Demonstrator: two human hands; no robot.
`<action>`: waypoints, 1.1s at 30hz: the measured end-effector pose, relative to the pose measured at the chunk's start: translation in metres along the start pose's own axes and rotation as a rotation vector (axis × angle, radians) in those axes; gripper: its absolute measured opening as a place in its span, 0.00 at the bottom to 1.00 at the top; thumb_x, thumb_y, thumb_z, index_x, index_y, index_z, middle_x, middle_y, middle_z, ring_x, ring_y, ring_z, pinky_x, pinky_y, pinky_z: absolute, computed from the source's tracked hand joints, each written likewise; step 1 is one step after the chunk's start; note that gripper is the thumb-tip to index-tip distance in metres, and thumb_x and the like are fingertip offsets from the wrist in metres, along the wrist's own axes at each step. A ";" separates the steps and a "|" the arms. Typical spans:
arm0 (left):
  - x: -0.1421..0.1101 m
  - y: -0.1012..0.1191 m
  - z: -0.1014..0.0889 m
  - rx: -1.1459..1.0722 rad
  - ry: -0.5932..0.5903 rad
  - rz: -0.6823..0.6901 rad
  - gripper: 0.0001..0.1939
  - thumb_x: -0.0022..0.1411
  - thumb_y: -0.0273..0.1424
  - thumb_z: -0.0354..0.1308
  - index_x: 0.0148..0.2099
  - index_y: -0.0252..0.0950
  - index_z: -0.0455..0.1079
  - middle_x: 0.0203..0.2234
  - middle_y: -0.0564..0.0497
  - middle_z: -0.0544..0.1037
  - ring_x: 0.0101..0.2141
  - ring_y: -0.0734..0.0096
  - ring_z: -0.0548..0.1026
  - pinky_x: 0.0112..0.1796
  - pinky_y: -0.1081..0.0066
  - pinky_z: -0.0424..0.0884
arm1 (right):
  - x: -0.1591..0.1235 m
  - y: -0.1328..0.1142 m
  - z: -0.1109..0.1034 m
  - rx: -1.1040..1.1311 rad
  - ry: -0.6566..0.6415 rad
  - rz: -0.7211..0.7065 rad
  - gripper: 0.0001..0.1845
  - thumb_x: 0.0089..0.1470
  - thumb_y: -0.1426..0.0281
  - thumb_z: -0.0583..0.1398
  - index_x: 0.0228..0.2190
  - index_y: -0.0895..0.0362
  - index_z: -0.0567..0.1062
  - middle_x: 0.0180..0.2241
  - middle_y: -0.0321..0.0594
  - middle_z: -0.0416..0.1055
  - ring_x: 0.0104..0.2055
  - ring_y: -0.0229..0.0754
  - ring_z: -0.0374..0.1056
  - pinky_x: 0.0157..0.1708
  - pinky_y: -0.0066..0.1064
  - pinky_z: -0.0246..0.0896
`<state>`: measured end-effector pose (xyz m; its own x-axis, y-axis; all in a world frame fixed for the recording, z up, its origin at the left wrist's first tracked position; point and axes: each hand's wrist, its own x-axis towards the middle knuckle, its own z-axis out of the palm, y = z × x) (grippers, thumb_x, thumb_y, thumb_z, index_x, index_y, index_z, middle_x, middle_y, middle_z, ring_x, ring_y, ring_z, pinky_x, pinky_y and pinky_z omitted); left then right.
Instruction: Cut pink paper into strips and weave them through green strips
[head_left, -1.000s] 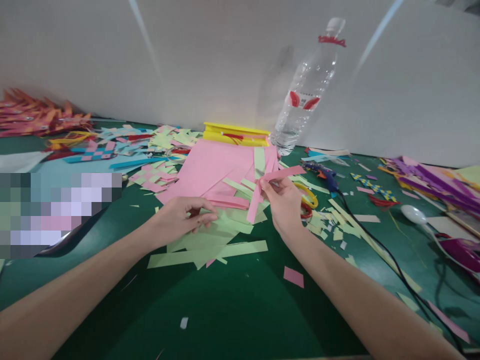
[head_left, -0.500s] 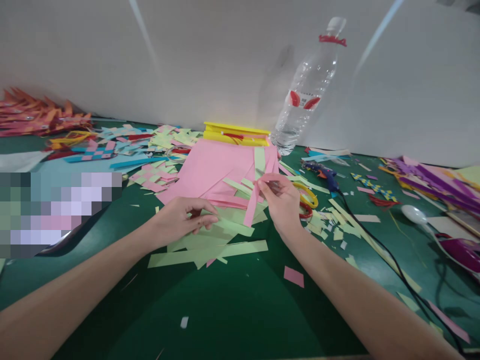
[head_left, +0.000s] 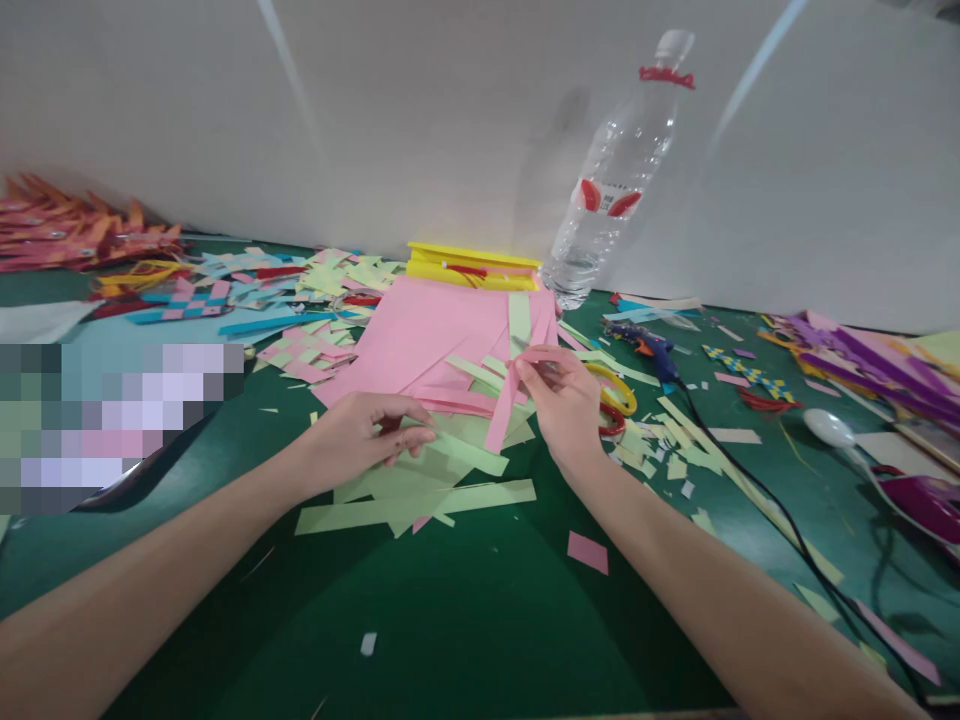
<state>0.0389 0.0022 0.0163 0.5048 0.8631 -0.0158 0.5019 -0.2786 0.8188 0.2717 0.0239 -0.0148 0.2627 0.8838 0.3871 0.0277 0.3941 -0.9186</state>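
Nearest, below the right forearm, a small pink scrap (head_left: 586, 552) lies on the green table (head_left: 465, 620). Just ahead of it, between the two wrists, long green strips (head_left: 420, 503) lie crosswise, their length running left to right.

The left hand (head_left: 367, 432) rests palm down on the green strips, its fingers curled and pressing them flat; it grips nothing that can be seen.

The right hand (head_left: 566, 400) pinches a pink strip (head_left: 504, 410) between thumb and fingertips. The strip is folded at the pinch: its long leg runs from the fingers down and left toward the person, ending just beside the left hand's fingertips, and a short leg bends over the top of the fingers to the right.

Against the earlier frames, that upper leg stuck out far to the right a second ago; now it is curled in close over the fingers. The lower leg has swung slightly left. The left hand has stayed put.

Just right of the right hand, partly hidden by it, lie scissors (head_left: 616, 395) with yellow and red handles. Beyond both hands is a pink sheet (head_left: 427, 335), and past it a yellow stack (head_left: 472, 268). Farther right of the right hand a glue gun (head_left: 646, 345) trails a black cord (head_left: 750, 490) back toward the person. A bottle (head_left: 615, 190) leans at the wall, farthest off.
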 end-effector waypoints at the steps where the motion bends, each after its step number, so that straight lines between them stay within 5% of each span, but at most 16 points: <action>1: 0.000 0.000 0.000 0.004 0.003 -0.001 0.14 0.59 0.43 0.56 0.34 0.37 0.74 0.22 0.51 0.77 0.18 0.76 0.67 0.22 0.76 0.65 | 0.000 0.000 0.000 -0.001 -0.002 0.002 0.08 0.46 0.66 0.65 0.31 0.54 0.73 0.29 0.35 0.75 0.32 0.39 0.74 0.32 0.34 0.74; 12: 0.001 -0.002 -0.001 0.027 0.024 -0.048 0.13 0.59 0.42 0.57 0.34 0.38 0.75 0.21 0.50 0.77 0.17 0.75 0.68 0.21 0.75 0.65 | -0.001 -0.008 0.000 -0.080 0.038 0.040 0.11 0.44 0.65 0.66 0.31 0.53 0.73 0.28 0.34 0.74 0.29 0.38 0.73 0.26 0.31 0.72; 33: 0.001 0.003 -0.002 0.048 -0.033 -0.130 0.18 0.57 0.44 0.55 0.36 0.34 0.73 0.23 0.50 0.76 0.19 0.76 0.66 0.23 0.74 0.64 | 0.003 0.002 -0.003 -0.009 0.057 -0.024 0.10 0.46 0.64 0.65 0.32 0.54 0.74 0.29 0.36 0.75 0.33 0.41 0.75 0.35 0.37 0.75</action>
<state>0.0393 0.0031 0.0201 0.4555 0.8792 -0.1397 0.5974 -0.1855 0.7802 0.2751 0.0264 -0.0154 0.3164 0.8584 0.4037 0.0430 0.4122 -0.9101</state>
